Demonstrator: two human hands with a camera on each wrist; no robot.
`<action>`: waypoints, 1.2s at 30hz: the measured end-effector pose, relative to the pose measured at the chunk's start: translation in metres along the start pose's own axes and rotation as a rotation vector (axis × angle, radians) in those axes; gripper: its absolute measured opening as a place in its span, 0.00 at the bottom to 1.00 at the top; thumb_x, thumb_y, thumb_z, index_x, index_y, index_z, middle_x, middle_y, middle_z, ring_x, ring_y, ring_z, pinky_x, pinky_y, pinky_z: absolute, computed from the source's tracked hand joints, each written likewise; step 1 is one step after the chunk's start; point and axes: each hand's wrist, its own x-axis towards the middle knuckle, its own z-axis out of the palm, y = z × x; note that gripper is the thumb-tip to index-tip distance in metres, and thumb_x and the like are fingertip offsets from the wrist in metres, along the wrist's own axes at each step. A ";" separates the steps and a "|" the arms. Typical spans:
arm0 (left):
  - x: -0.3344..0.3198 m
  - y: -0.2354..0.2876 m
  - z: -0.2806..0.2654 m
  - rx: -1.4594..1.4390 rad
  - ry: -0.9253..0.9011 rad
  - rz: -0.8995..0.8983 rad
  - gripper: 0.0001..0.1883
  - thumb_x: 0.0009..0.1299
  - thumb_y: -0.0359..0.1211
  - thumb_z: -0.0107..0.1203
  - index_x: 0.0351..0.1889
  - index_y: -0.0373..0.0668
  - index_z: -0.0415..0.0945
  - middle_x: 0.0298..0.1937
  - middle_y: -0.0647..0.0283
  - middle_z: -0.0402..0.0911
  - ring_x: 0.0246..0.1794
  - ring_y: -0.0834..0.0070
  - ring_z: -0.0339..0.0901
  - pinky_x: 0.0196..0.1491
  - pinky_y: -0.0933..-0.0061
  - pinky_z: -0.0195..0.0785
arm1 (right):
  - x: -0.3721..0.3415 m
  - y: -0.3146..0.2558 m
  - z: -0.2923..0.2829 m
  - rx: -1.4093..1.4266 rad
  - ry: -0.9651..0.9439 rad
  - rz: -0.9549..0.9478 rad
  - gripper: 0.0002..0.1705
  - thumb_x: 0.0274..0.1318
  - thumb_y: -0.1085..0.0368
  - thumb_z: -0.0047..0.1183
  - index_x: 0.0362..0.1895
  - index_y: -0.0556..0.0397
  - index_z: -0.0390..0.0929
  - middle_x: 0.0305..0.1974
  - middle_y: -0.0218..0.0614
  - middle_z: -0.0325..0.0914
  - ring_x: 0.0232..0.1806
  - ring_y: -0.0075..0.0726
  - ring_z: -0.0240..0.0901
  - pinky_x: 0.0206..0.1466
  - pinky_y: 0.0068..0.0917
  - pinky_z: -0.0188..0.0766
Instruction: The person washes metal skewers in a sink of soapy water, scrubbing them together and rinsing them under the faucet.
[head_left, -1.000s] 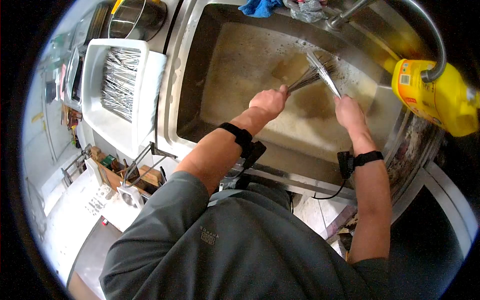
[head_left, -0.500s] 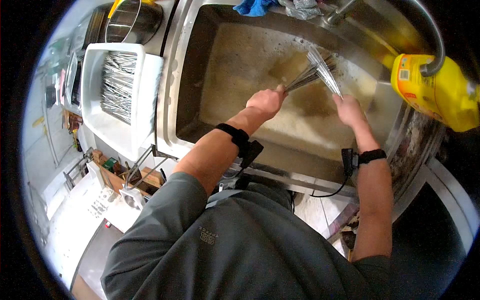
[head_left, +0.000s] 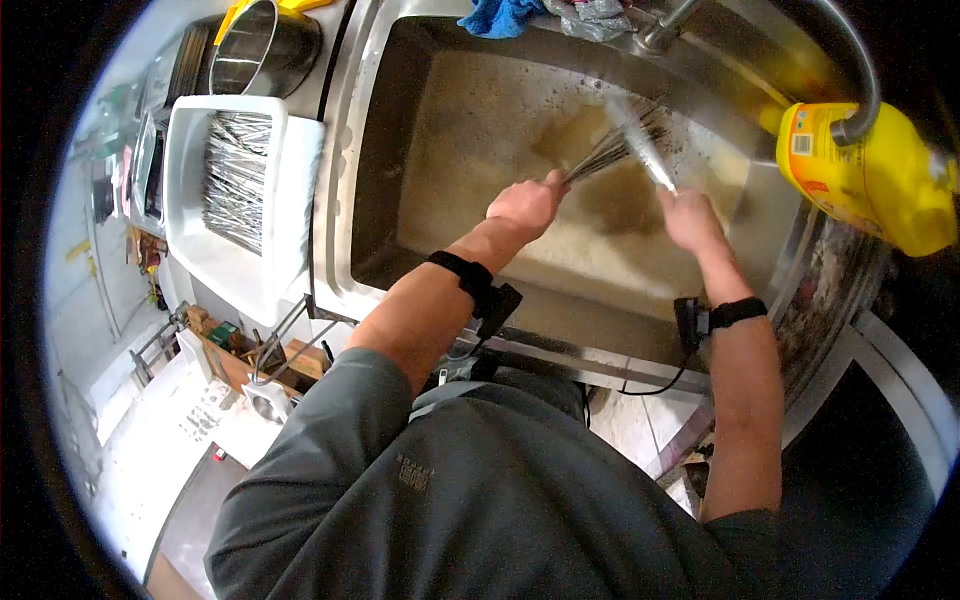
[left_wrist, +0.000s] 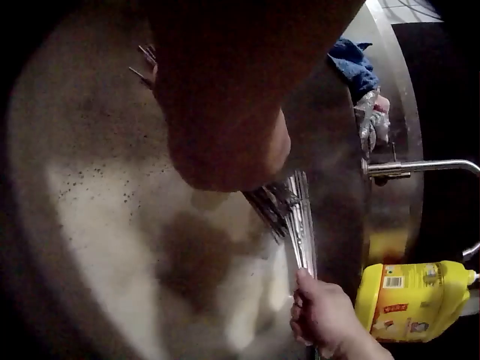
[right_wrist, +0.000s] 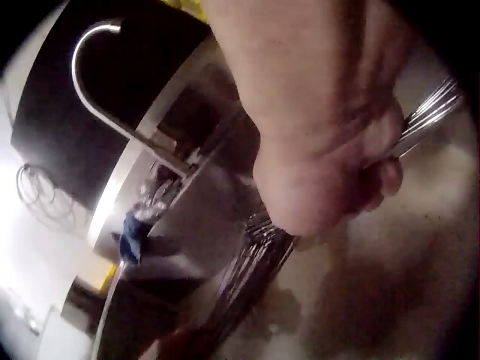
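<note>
Over the sink (head_left: pixel 362 150), my left hand (head_left: pixel 525 205) grips a bundle of thin dark metal skewers (head_left: pixel 600 157) that fans out away from me. In my right hand (head_left: pixel 692 222) is a brighter bundle of metal skewers (head_left: pixel 650 155), blurred in the head view. The far parts of the two bundles cross. From the left wrist, the bright skewers (left_wrist: pixel 301 221) rise from the right fist beside the dark ones. The right wrist view shows skewer ends (right_wrist: pixel 427 120) sticking out behind the right hand.
Left of the sink stands a white plastic bin (head_left: pixel 205 265) with many metal skewers (head_left: pixel 238 185). A steel pot (head_left: pixel 285 60) is behind it. Blue cloth (head_left: pixel 495 18) lies on the far rim near the faucet (head_left: pixel 655 38). At the right is a yellow jug (head_left: pixel 870 180). Brownish water covers the sink bottom.
Both hands keep their grip on the skewers. The right-hand bundle has swung slightly left and is now blurred by motion. The left hand has shifted a little left in the view.
</note>
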 end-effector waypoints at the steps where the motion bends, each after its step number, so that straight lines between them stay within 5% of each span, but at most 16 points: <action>1: 0.001 -0.001 0.001 -0.001 -0.003 0.003 0.19 0.73 0.49 0.31 0.46 0.44 0.60 0.36 0.43 0.77 0.38 0.42 0.74 0.40 0.46 0.65 | -0.004 -0.003 0.006 -0.035 -0.018 0.024 0.29 0.59 0.46 0.41 0.32 0.63 0.76 0.29 0.59 0.75 0.36 0.61 0.73 0.40 0.46 0.68; 4: 0.000 0.001 0.000 0.007 -0.016 -0.010 0.19 0.73 0.49 0.31 0.47 0.45 0.61 0.36 0.43 0.77 0.38 0.42 0.74 0.40 0.45 0.65 | 0.002 0.009 0.010 0.035 0.002 -0.079 0.29 0.59 0.46 0.42 0.30 0.64 0.75 0.28 0.60 0.74 0.34 0.62 0.73 0.39 0.46 0.67; 16: -0.004 -0.012 0.002 0.042 -0.018 -0.016 0.19 0.73 0.49 0.32 0.47 0.45 0.62 0.36 0.43 0.77 0.38 0.43 0.74 0.39 0.47 0.66 | 0.020 0.017 0.019 0.177 -0.054 0.029 0.36 0.60 0.41 0.37 0.26 0.67 0.74 0.28 0.60 0.74 0.35 0.62 0.72 0.41 0.45 0.67; 20: -0.005 -0.017 0.008 0.043 0.033 0.069 0.18 0.73 0.48 0.33 0.47 0.44 0.61 0.33 0.43 0.78 0.35 0.43 0.75 0.37 0.46 0.66 | 0.014 0.013 0.036 0.078 0.020 -0.015 0.40 0.62 0.40 0.30 0.33 0.72 0.74 0.36 0.72 0.70 0.44 0.67 0.70 0.48 0.49 0.65; 31: -0.005 -0.013 0.008 0.045 0.028 0.025 0.18 0.73 0.48 0.32 0.46 0.45 0.62 0.30 0.43 0.77 0.33 0.43 0.75 0.36 0.45 0.66 | 0.007 -0.008 0.032 0.088 0.002 0.151 0.36 0.62 0.42 0.30 0.32 0.65 0.77 0.36 0.62 0.74 0.42 0.66 0.71 0.49 0.49 0.65; 36: -0.011 -0.013 0.006 0.010 0.014 0.019 0.18 0.73 0.48 0.32 0.46 0.45 0.61 0.31 0.42 0.77 0.34 0.42 0.74 0.37 0.44 0.65 | -0.006 0.000 0.015 0.299 0.104 -0.026 0.35 0.62 0.42 0.32 0.26 0.61 0.77 0.29 0.56 0.76 0.35 0.58 0.74 0.43 0.46 0.66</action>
